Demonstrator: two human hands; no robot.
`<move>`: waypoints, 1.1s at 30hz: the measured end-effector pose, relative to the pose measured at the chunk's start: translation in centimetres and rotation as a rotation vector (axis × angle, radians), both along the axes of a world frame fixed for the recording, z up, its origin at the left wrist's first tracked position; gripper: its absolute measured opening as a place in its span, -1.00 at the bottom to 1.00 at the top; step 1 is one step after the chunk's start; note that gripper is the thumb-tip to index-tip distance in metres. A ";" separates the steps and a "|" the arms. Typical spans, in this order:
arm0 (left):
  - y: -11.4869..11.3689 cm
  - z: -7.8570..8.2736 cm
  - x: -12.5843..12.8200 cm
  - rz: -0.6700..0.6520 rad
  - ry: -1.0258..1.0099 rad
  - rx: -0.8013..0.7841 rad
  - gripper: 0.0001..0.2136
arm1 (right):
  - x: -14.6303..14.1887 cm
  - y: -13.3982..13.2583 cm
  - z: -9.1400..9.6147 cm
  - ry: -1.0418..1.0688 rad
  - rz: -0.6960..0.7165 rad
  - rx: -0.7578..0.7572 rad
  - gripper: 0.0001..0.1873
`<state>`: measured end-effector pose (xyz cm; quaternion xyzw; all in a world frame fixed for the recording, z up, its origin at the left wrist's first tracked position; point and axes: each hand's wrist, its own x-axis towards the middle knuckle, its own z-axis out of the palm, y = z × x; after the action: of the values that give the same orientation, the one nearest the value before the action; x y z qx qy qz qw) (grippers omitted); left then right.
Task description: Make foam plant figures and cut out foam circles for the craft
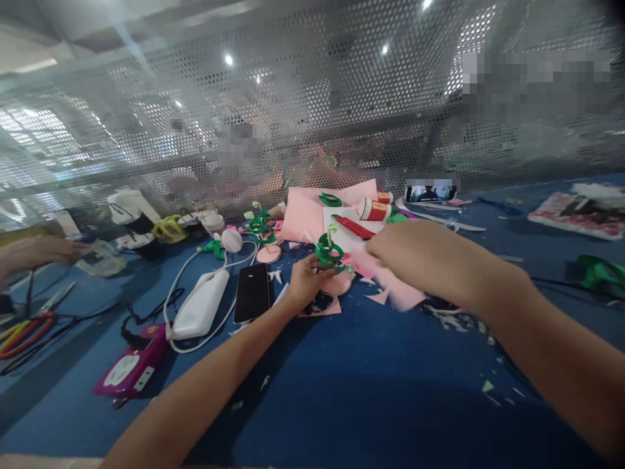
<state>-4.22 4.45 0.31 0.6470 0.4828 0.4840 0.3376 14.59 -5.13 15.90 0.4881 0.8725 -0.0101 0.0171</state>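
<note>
My left hand (306,281) is closed around a green paper coil figure (329,251) with a pink base, held just above a pink paper disc (338,285) on the blue table (342,391). My right hand (405,251) reaches in from the right, blurred, with its fingers at a pink paper piece (403,294) beside the figure. Whether it grips the paper I cannot make out. A red utility knife (352,227) lies on white paper just behind the hands.
A black phone (252,292), a white power bank (200,304) with cable and a purple device (131,366) lie to the left. Glue tubes (374,210), pink sheets (312,208) and more green coils (261,225) sit behind. Another person's hand (34,253) is at far left. Paper scraps litter the right.
</note>
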 end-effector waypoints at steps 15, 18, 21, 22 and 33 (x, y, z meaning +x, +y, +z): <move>0.1 -0.3 -0.4 -0.044 0.042 0.057 -0.78 | 2.7 1.4 -0.7 0.127 0.206 -0.576 -0.71; 0.1 -0.5 -0.6 -0.052 0.039 0.052 -0.78 | 3.2 2.2 -4.0 -0.060 0.046 -0.378 -0.76; 0.1 -0.7 -0.6 -0.049 0.045 0.049 -0.80 | 3.5 2.1 -6.6 -0.143 -0.168 0.144 -0.89; 0.1 -0.7 -0.6 -0.049 0.048 0.048 -0.79 | 3.5 2.0 -7.2 -0.141 -0.191 0.243 -0.86; 0.1 -0.8 -0.9 -0.037 0.122 0.079 -0.77 | 0.6 2.6 -15.4 0.496 0.105 0.331 -0.60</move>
<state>-5.09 4.52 -0.46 0.6967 0.4711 0.4562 0.2907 15.14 -2.54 0.52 0.4211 0.8640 0.0141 -0.2755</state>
